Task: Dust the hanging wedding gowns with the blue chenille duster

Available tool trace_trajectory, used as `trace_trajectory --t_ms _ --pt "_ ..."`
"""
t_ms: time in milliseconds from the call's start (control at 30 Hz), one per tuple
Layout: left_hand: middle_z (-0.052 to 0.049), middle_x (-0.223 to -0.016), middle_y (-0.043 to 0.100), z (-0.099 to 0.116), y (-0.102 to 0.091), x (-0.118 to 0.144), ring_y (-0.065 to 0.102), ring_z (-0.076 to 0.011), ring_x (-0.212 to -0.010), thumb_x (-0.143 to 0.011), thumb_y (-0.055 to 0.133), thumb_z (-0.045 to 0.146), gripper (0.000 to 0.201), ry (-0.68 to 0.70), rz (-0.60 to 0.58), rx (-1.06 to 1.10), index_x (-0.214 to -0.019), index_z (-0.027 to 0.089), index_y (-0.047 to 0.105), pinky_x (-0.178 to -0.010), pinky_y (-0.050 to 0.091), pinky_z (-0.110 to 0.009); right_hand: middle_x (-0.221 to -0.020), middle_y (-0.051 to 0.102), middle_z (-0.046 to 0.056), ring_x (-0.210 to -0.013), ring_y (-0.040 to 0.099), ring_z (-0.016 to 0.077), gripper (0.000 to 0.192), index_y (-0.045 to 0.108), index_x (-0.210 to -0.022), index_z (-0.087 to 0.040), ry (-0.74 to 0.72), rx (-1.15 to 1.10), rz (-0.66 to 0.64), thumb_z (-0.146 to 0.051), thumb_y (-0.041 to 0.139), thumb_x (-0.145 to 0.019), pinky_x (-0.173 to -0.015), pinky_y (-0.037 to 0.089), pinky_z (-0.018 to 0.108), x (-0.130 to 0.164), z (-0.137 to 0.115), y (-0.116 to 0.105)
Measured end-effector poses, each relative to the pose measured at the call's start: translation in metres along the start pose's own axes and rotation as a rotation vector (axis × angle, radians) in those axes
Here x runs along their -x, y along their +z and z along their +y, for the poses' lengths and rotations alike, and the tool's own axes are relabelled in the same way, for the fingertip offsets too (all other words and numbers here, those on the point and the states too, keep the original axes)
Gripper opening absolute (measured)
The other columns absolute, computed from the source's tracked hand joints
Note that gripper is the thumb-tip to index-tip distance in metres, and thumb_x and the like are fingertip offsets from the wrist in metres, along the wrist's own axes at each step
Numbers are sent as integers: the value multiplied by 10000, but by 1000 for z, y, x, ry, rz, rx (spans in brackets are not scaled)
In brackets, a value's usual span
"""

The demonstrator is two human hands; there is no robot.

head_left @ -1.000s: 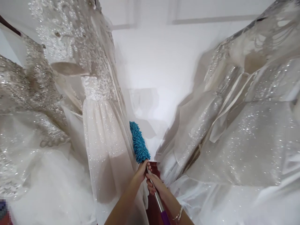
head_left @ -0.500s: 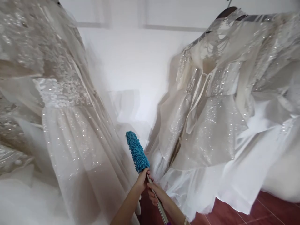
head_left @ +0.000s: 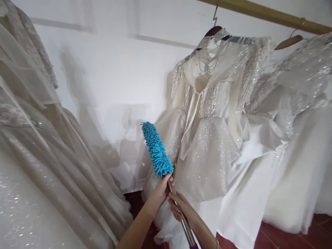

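A duster with a blue shaggy head (head_left: 157, 150) and a metal pole (head_left: 184, 223) is in both hands, its head tilted up and to the left. My left hand (head_left: 164, 184) is closed round the pole just under the blue head. Lower down, my right hand (head_left: 179, 206) grips the same pole, fingers wrapped about it. Behind the duster hangs a sparkly white dress (head_left: 203, 155) with a ribbon tie at the waist. The duster head overlaps its skirt in view; I cannot tell whether they touch.
More white gowns (head_left: 298, 145) hang at the right from a yellowish rail (head_left: 259, 13). On the left, another pale gown (head_left: 64, 173) fills the side. A white wall (head_left: 109, 69) stands behind, above a dark red tiled floor (head_left: 277, 235).
The view has swung to the right, bringing the rail and more gowns into sight. The duster and both hands appear slightly higher, with the grip unchanged.
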State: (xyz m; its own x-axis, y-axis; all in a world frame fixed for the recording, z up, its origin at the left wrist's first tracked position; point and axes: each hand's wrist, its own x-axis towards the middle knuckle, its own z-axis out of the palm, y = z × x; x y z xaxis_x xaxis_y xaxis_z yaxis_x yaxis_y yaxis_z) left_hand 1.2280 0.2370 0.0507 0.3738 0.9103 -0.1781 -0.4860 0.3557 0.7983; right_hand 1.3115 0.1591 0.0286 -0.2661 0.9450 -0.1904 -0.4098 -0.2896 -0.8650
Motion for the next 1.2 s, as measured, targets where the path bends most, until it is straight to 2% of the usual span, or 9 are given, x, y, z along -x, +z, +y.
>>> trace_trajectory --t_ms 133,267,367,500,600,700,833,1033,1200 --pt "90 -584 445 1 56 -30 436 -71 -487 -537 864 534 540 65 -81 3 -662 229 435 -542 431 -250 -380 411 -171 -250 225 34 593 474 -855 -255 -36 14 -24 -673 831 -631 -265 173 192 1 -49 -41" --pt "92 -601 429 4 98 -52 428 -65 -502 -580 835 528 509 92 -91 -34 -691 230 438 -546 421 -237 -405 419 -169 -255 211 18 562 475 -822 -244 -98 17 -38 -652 824 -658 -266 180 183 2 -85 -68" --pt "90 -605 422 7 118 -69 424 -69 -508 -607 810 513 473 111 -107 -74 -698 232 440 -544 411 -238 -412 410 -174 -257 207 18 546 480 -825 -242 -135 11 -52 -644 814 -669 -266 189 179 -2 -105 -80" --pt "83 -580 418 13 131 -94 416 -78 -501 -654 768 527 452 146 -115 -111 -676 240 420 -545 406 -248 -403 375 -179 -261 200 16 521 460 -768 -247 -163 14 -56 -621 810 -672 -268 202 176 -12 -127 -89" --pt "77 -573 426 15 133 -109 415 -77 -504 -672 760 531 455 161 -111 -107 -659 238 413 -548 405 -247 -402 373 -176 -262 202 15 519 452 -740 -247 -166 22 -50 -613 812 -665 -267 203 175 -23 -135 -94" --pt "80 -581 432 13 129 -119 420 -75 -504 -664 773 523 452 152 -114 -78 -671 235 425 -543 402 -244 -396 378 -173 -256 215 18 538 456 -742 -247 -165 23 -14 -630 819 -638 -262 210 175 -35 -131 -100" --pt "96 -567 405 4 115 -126 393 -67 -477 -642 785 497 441 78 -72 -71 -676 235 431 -528 391 -246 -367 373 -175 -241 225 36 582 477 -795 -249 -131 32 51 -684 814 -605 -252 209 183 -51 -108 -109" --pt "94 -521 414 -21 80 -132 395 -69 -450 -611 799 549 487 6 -33 -97 -637 235 427 -517 395 -256 -408 429 -171 -266 252 37 577 484 -901 -249 -72 19 87 -667 801 -660 -280 202 172 -63 -66 -117" --pt "103 -512 419 -43 54 -132 392 -70 -441 -568 845 563 537 -31 22 -45 -663 235 431 -505 378 -257 -408 414 -177 -267 236 29 596 470 -866 -250 -11 33 89 -702 791 -645 -281 190 170 -63 -39 -119"
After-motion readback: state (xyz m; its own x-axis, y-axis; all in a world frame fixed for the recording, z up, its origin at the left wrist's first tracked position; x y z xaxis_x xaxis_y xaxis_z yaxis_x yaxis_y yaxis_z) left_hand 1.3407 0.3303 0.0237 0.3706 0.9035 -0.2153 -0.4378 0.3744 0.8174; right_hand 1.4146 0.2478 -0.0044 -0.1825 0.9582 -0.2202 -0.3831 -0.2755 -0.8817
